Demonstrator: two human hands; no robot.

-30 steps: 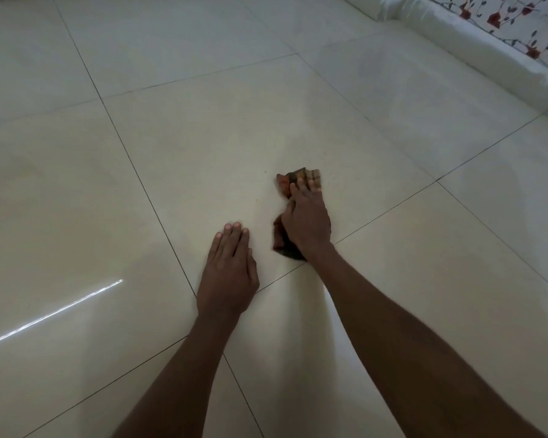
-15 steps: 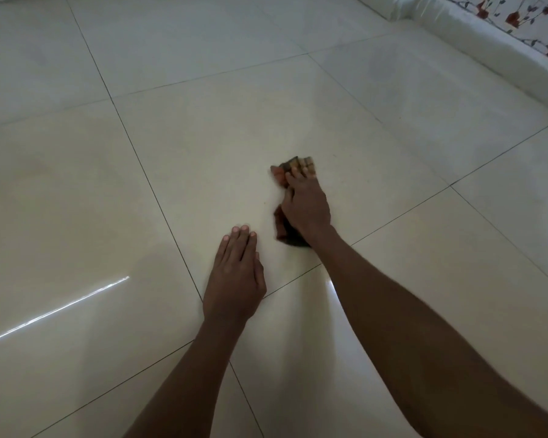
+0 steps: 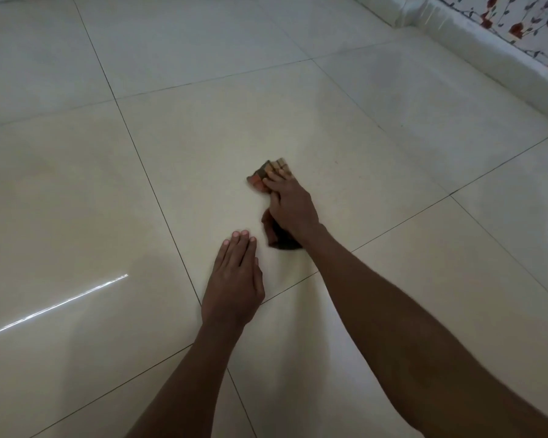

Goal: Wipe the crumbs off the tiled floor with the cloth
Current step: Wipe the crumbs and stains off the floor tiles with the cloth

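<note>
Underfoot, the floor [image 3: 203, 147] is glossy cream tile with thin dark grout lines and a bright streak of reflected light at the left. No readable writing shows anywhere. Along the top right runs a white padded edge [image 3: 475, 39], with floral fabric [image 3: 519, 23] in red and dark leaves behind it. The right hand [image 3: 290, 207] presses the cloth [image 3: 261, 178] flat on the tile, fingers extended over it, the cloth poking out ahead of the fingertips and behind the wrist. The left hand [image 3: 234, 282] lies flat on the floor just beside it, fingers straight and together, holding nothing. Crumbs are too small to make out.
</note>
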